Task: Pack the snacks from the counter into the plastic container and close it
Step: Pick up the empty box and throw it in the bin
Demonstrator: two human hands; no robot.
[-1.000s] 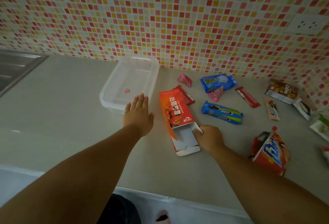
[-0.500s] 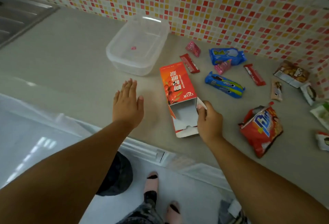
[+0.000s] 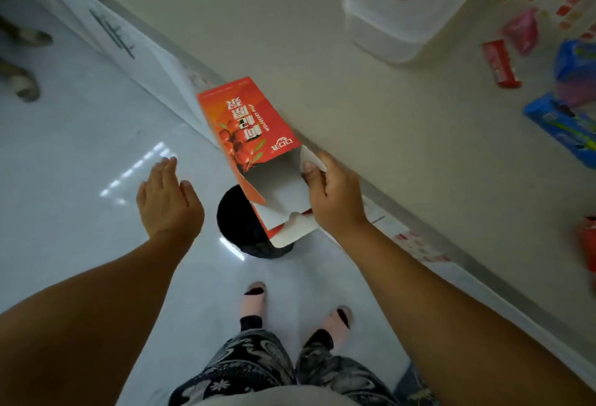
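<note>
My right hand (image 3: 333,194) grips the open end flap of an empty orange carton (image 3: 250,128), holding it off the counter edge above a black bin (image 3: 232,222) on the floor. My left hand (image 3: 167,199) hovers open over the floor, left of the carton, touching nothing. The clear plastic container (image 3: 380,31) stands on the counter at the upper right. Beside it lie snacks: a pink packet (image 3: 522,31), a red bar (image 3: 500,62), a blue bag (image 3: 577,60) and a blue cookie pack (image 3: 561,127).
The grey counter (image 3: 371,99) runs diagonally, with its front edge just beside my right hand. A red snack bag (image 3: 588,244) shows at the right border. Below are a glossy white floor (image 3: 80,147), my own feet and white cabinet fronts.
My right hand has pulled the orange carton off the counter and out over the bin. My left hand left the counter. The view swung down toward the floor.
</note>
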